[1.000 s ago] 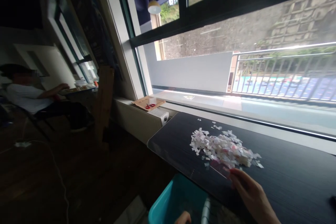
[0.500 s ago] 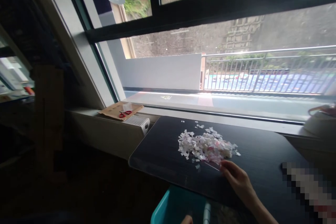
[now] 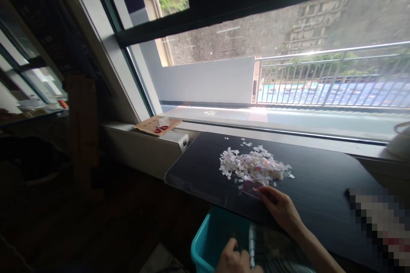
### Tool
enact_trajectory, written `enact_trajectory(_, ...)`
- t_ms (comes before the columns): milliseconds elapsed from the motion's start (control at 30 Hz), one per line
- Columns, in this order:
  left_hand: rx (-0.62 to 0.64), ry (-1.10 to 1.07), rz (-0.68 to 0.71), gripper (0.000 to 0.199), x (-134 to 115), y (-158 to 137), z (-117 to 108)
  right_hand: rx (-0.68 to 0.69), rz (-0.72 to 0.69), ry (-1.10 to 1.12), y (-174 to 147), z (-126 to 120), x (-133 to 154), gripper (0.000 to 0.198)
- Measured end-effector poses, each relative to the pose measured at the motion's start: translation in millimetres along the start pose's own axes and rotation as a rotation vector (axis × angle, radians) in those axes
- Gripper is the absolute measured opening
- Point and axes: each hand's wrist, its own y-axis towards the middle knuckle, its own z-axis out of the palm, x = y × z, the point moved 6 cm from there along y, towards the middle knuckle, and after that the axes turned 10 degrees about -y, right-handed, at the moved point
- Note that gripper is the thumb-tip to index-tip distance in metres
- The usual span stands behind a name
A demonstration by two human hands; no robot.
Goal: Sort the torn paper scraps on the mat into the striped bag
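Observation:
My right hand (image 3: 283, 210) pinches a small, see-through pinkish card (image 3: 250, 188) between thumb and fingers, low over the tabletop. Just beyond the card lies a loose heap of white and pinkish paper scraps (image 3: 248, 164). My left hand (image 3: 235, 258) is at the bottom of the view, at the teal bin (image 3: 200, 239) below the table's near edge. Its fingers are curled in, and what they grip, if anything, is hidden. Right beside them runs a pale, striped, narrow thing (image 3: 252, 241).
The dark table (image 3: 323, 179) stands against a windowsill. On the sill are red-handled scissors (image 3: 162, 129) on a brown envelope (image 3: 149, 124). A white slotted box (image 3: 176, 138) sits beside the table's left corner. At right is a pixelated patch (image 3: 378, 226).
The card, seen nearly edge-on before, now shows its flat face, and my right hand has shifted slightly left. More of my left hand has come into view. The whole view has shifted a little.

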Motion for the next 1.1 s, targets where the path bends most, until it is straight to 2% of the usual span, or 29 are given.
enact_trajectory(133, 0.162, 0.051, 0.079, 0.009, -10.7, 12.1, -12.3, 0.003, 0.03, 0.013, -1.3, 0.9, 1.8, 0.027)
enact_trajectory(233, 0.329, 0.024, 0.021, 0.009, -12.6, 22.7, -26.3, 0.027, 0.023, 0.001, -2.0, 1.2, 3.7, 0.027)
enact_trajectory(333, 0.472, -0.049, -0.033, 0.02, -15.3, 29.4, -39.0, 0.093, -0.024, 0.025, -2.8, 3.6, 6.9, 0.026)
enact_trajectory(467, 0.586, -0.101, -0.089, 0.026, -17.2, 32.8, -47.3, 0.095, -0.029, 0.035, -3.9, 1.2, 11.7, 0.027)
enact_trajectory(600, 0.637, -0.124, -0.14, 0.031, -16.3, 33.6, -49.9, 0.151, -0.056, 0.069, -10.5, 0.9, 26.2, 0.026)
enact_trajectory(733, 0.618, -0.139, -0.169, 0.033, -16.4, 34.4, -54.9, 0.247, -0.129, 0.149, -17.0, 2.7, 41.0, 0.024)
enact_trajectory(933, 0.591, -0.159, -0.176, 0.033, -18.6, 33.1, -61.0, 0.018, -0.011, 0.046, 1.8, -8.9, 25.1, 0.031)
enact_trajectory(1100, 0.605, -0.16, -0.175, 0.034, -18.2, 32.7, -60.4, -0.015, 0.002, -0.013, 9.4, -7.5, 22.1, 0.031)
